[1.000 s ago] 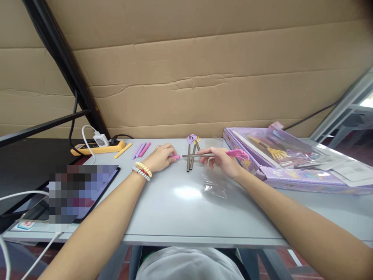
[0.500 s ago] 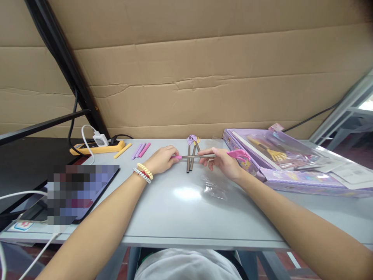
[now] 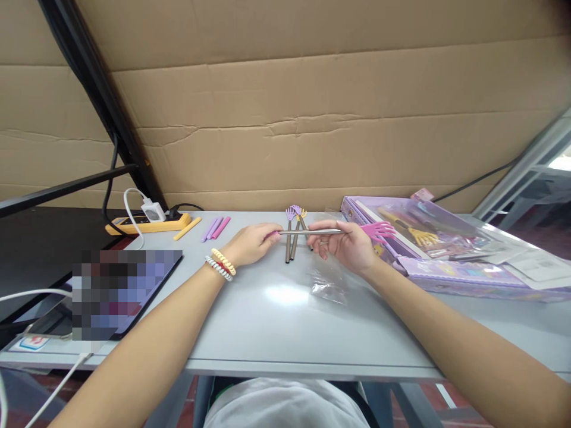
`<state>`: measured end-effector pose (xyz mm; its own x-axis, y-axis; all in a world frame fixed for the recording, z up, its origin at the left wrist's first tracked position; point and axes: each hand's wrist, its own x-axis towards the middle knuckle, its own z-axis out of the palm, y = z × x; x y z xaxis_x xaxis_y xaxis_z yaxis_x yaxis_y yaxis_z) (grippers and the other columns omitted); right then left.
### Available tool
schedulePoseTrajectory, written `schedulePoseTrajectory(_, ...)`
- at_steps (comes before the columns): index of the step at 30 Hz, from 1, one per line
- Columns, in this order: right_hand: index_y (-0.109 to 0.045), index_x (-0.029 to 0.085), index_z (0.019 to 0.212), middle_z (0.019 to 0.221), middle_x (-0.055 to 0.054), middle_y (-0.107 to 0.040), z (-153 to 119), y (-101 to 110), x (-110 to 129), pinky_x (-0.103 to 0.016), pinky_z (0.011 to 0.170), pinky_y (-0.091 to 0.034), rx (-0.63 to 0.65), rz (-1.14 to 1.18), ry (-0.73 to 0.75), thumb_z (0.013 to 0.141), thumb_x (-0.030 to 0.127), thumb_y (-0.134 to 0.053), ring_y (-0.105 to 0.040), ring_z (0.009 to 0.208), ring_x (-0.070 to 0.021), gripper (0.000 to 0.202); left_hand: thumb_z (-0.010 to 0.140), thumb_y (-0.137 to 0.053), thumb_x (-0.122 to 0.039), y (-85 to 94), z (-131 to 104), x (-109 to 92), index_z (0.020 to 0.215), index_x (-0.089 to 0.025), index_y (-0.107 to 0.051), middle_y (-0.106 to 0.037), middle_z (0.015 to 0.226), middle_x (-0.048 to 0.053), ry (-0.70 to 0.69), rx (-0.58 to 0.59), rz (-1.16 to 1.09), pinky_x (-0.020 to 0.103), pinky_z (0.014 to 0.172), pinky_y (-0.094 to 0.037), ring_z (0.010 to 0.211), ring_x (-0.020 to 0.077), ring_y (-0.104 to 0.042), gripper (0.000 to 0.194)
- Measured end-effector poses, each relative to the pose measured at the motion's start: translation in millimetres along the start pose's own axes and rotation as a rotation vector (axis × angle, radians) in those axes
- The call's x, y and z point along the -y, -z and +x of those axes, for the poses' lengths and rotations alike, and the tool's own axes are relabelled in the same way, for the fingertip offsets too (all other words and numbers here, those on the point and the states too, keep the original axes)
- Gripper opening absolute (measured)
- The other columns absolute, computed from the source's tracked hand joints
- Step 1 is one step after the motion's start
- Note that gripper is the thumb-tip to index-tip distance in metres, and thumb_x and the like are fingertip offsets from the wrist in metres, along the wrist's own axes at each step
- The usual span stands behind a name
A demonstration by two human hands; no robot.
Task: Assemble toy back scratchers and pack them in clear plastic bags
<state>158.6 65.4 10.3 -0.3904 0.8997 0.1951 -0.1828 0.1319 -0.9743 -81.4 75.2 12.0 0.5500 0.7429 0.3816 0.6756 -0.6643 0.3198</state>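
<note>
A back scratcher [image 3: 312, 232] with a metal rod and a pink hand-shaped head lies level between my two hands. My left hand [image 3: 255, 242] is closed around its pink grip end, mostly hidden by the fingers. My right hand [image 3: 345, 244] holds the rod near the head, which sticks out to the right. Behind the rod, several back scratcher rods [image 3: 294, 241] with purple and yellow hand-shaped heads lie bunched together on the table. A clear plastic bag [image 3: 329, 285] rests below my right hand.
Purple, pink and yellow handle tubes [image 3: 215, 228] lie left of my left hand. A yellow power strip [image 3: 172, 224] and a tablet [image 3: 151, 291] are at the left. At the right, an open purple box [image 3: 468, 284] holds bagged back scratchers and papers. Cardboard [image 3: 285, 148] lines the back.
The back scratcher has shifted slightly right and up, its pink head farther right. My left hand has moved right along the pink grip, covering more of it. My right hand has turned slightly.
</note>
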Motion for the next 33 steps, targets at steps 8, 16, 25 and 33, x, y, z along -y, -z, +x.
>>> schedulePoseTrajectory(8,-0.064,0.015,0.094,0.075,-0.011,-0.066,2,4,1,-0.032,0.049,-0.040,0.014,0.007,-0.030,0.078,0.050,-0.036,-0.057,0.059,-0.0208,0.047,0.093,-0.031,-0.042,2.4,-2,-13,0.103,-0.026,-0.060,-0.064,0.076,-0.001,0.012,0.068,0.125,0.026,0.059,-0.036,0.065,0.0159,-0.056,0.034)
schedulePoseTrajectory(16,-0.067,0.014,0.084,0.061,-0.008,-0.063,3,1,1,-0.027,0.043,-0.036,-0.109,-0.044,-0.014,0.080,0.066,-0.037,-0.051,0.046,-0.0142,0.059,0.092,-0.032,-0.040,4.2,-1,-13,0.091,-0.024,-0.063,-0.062,0.069,-0.001,-0.004,0.058,0.130,0.026,0.057,-0.033,0.060,0.0154,-0.053,0.034)
schedulePoseTrajectory(25,-0.060,0.017,0.072,0.045,0.003,-0.048,5,3,16,-0.023,0.036,-0.028,-0.551,-0.165,0.284,0.075,0.057,-0.057,-0.036,0.035,-0.0077,0.039,0.090,-0.033,-0.043,18.2,-3,10,0.087,-0.023,-0.063,-0.065,0.071,0.000,0.112,-0.013,0.205,0.026,0.056,-0.030,0.062,0.0150,-0.054,0.036)
schedulePoseTrajectory(33,-0.060,0.015,0.076,0.062,-0.001,-0.059,1,-1,12,-0.022,0.033,-0.032,-0.452,-0.462,0.200,0.073,0.052,-0.061,-0.040,0.038,-0.0071,0.037,0.081,-0.042,-0.049,17.1,0,21,0.071,-0.021,-0.061,-0.066,0.069,0.006,0.301,-0.023,0.447,0.029,0.055,-0.029,0.066,0.0219,-0.058,0.035)
